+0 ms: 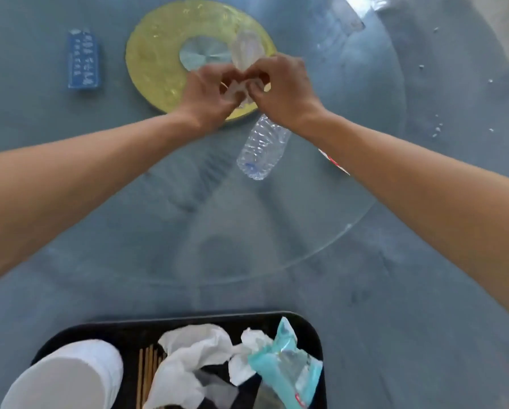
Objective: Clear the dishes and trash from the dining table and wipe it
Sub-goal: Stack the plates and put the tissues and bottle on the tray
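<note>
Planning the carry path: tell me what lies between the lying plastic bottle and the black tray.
Head view: between the plastic bottle and the black tray lies only bare glass turntable, its edge, then blue tablecloth.

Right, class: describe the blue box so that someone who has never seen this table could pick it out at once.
Start at the big yellow disc in the middle of the round glass top on the table. Look to its left: the blue box lies alone there, flat. It is the only blue, rectangular thing with white print, unlike the clear bottle.
</note>
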`<state>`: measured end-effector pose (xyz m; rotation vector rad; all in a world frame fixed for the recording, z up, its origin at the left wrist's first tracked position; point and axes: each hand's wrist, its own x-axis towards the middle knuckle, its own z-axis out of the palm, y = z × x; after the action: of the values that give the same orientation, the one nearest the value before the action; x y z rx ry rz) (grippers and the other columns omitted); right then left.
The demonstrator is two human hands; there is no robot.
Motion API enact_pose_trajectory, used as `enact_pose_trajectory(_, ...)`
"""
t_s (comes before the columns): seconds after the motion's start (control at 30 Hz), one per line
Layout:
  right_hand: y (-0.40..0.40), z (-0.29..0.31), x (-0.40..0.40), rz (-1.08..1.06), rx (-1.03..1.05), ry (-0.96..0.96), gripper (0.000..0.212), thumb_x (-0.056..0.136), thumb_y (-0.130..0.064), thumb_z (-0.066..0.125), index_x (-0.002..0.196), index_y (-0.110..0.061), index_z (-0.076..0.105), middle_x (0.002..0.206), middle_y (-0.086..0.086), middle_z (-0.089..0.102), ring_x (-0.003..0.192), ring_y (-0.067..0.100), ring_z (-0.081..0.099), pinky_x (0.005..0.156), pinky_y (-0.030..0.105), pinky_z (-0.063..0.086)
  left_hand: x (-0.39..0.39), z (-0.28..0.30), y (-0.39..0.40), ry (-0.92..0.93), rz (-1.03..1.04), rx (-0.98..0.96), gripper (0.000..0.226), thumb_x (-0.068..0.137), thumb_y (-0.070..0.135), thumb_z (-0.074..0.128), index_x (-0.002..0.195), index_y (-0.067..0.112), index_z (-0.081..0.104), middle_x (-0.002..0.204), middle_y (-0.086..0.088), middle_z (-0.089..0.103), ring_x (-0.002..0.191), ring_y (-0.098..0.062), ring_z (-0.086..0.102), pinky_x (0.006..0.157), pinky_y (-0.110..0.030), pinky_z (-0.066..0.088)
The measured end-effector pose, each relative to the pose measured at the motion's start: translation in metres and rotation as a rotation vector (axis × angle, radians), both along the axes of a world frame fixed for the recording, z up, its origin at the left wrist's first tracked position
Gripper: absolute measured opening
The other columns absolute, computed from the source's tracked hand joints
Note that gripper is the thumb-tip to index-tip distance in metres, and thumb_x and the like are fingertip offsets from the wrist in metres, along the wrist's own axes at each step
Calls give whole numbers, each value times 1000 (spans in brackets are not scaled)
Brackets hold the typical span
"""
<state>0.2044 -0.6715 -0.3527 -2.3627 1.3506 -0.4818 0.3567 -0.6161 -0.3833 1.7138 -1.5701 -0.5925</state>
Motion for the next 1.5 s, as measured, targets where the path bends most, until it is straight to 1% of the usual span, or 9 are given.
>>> enact_pose_trajectory(0.23, 117, 31, -37, 76, -38, -109, 22, 87, -26, 65, 101, -18, 80, 97, 1, 74, 83, 12, 65, 83, 25, 50, -17, 50, 129, 84, -69, 38, 20, 89, 16, 65, 106, 12, 76, 93, 4, 71, 71, 10, 61, 73, -7, 46)
enact_pose_trajectory(0.47, 268, 28, -80, 27, 35, -269, 14, 86, -12, 74, 99, -11, 78, 97, 6, 71, 77, 16, 69, 78, 35, 59, -50, 53, 270, 132, -124, 57, 17, 92, 17, 69, 107, 11, 75, 100, -6, 72, 80, -16, 70, 75, -29, 58)
enact_pose_trajectory(0.67, 386, -2, -107, 5, 148, -251, 15, 91, -9, 76, 105, -10, 74, 108, 1, 65, 82, 8, 65, 79, 25, 57, -75, 18, 394, 189, -123, 146, 25, 92, 21, 73, 116, 14, 73, 100, 0, 67, 87, -11, 66, 75, -31, 59)
enact_pose_trajectory(0.77, 429, -21, -110, 3, 192, -191, 19, 91, -11, 76, 110, -11, 73, 113, 0, 65, 93, 7, 63, 86, 12, 52, -83, -7, 441, 188, -119, 211, 30, 93, 22, 72, 122, 18, 71, 115, 5, 67, 103, -8, 65, 85, -29, 59)
enact_pose_trajectory(0.83, 449, -32, -111, 1, 217, -140, 23, 91, -12, 76, 113, -12, 72, 116, 0, 66, 105, 10, 62, 94, 17, 51, -86, -20, 463, 162, -104, 264, 33, 94, 24, 71, 127, 22, 69, 121, 9, 65, 111, -5, 61, 93, -29, 57)
enact_pose_trajectory(1.07, 473, -55, -114, -49, 324, -56, 30, 92, -17, 75, 122, -14, 71, 125, -1, 61, 112, 12, 60, 97, 34, 57, -94, -39, 487, 78, -107, 330, 43, 94, 24, 70, 136, 26, 62, 120, 11, 62, 109, -4, 58, 94, -27, 55)
enact_pose_trajectory(1.23, 471, -46, -118, -56, 324, 5, 32, 94, -22, 73, 125, -22, 67, 135, -2, 55, 113, 11, 60, 94, 28, 57, -87, -34, 487, -167, -158, 289, 53, 94, 35, 67, 145, 31, 53, 122, 10, 67, 104, -6, 64, 81, -24, 60)
enact_pose_trajectory(1.37, 459, -31, -124, -47, 225, 52, 30, 90, -27, 75, 120, -24, 69, 138, 0, 55, 85, 3, 57, 70, 20, 53, -68, -17, 470, -337, -214, 208, 54, 95, 49, 56, 145, 32, 51, 109, 12, 71, 87, -3, 66, 64, -19, 57)
enact_pose_trajectory(1.5, 415, -19, -121, -81, 145, 43, 34, 92, -32, 71, 125, -27, 69, 137, -2, 55, 93, 10, 62, 68, 20, 48, -46, 3, 406, -393, -169, 101, 55, 93, 51, 55, 144, 32, 52, 117, 8, 69, 98, -11, 66, 65, -29, 60)
